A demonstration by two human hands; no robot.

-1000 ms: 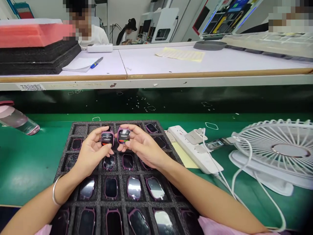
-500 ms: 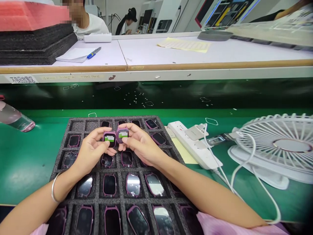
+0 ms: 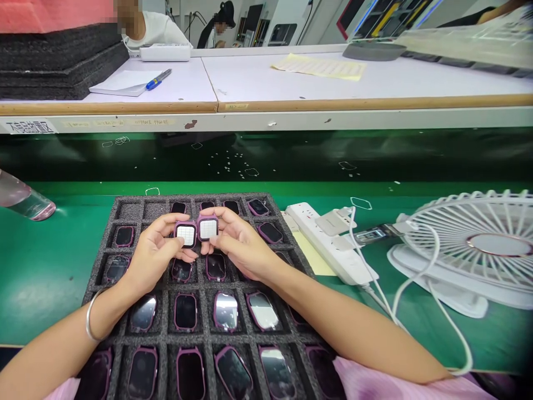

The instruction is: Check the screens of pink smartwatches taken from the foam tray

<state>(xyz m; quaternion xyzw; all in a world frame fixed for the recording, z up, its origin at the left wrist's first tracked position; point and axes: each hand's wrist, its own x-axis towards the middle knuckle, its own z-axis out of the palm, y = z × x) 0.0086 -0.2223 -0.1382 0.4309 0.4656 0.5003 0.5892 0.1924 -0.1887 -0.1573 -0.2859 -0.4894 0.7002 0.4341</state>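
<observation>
My left hand [image 3: 160, 247] is closed on a purple-framed smartwatch [image 3: 185, 234], its thumb at the lower left of the screen. Beside it, my right hand [image 3: 235, 239] grips a second purple smartwatch [image 3: 207, 228], thumb near the lower right corner. Both screens are lit white with a grid of lines. The two watches are held side by side above a grey foam tray [image 3: 162, 278]. Most of its compartments hold more purple watches with dark or reflecting screens, such as one watch [image 3: 185, 311] below my hands. My hands and forearms hide some compartments.
Right of the tray lie a white power strip [image 3: 328, 244] with plugs and cables and a white fan [image 3: 470, 244]. A clear bottle [image 3: 29, 197] is at the left. A raised shelf [image 3: 250, 83] carries black foam [image 3: 62, 66], a notepad and a pen [image 3: 158, 79]. People sit beyond.
Both watch screens have gone from black with a green band to a white grid. My hands keep their hold on the watches. The view has shifted slightly.
</observation>
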